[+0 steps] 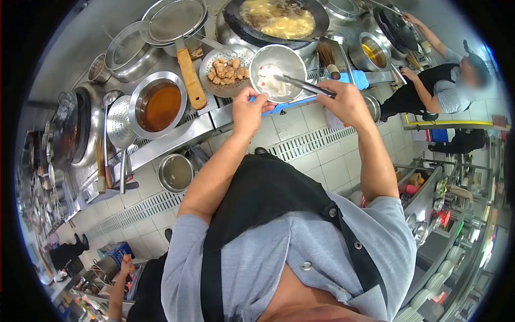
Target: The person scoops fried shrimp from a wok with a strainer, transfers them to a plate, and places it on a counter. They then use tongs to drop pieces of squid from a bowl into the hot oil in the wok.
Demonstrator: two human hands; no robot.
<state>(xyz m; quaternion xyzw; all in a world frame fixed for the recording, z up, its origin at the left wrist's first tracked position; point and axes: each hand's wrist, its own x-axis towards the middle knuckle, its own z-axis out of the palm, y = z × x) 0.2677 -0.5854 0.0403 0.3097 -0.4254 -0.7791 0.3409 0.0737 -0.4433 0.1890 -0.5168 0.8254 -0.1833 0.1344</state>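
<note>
My left hand (251, 111) pinches the near rim of a steel bowl (292, 56), which is tilted toward me. Inside it lie wet white pieces of food (270, 80) with small red bits. My right hand (347, 103) is closed around the dark handle of what look like tongs (308, 86); their tips reach into the bowl at the white pieces. Just left of the bowl, a perforated ladle (208, 60) holds browned fried chunks (226, 71). Behind the bowl, yellow food (281, 21) bubbles in a dark wok (320, 19).
A wooden-handled strainer (190, 80) rests by a pot of brown liquid (179, 102). Left of that lies a skimmer (122, 129). Right of the bowl are a bamboo brush (326, 53) and a pot of yellow liquid (370, 52). A co-worker (445, 80) stands at the right.
</note>
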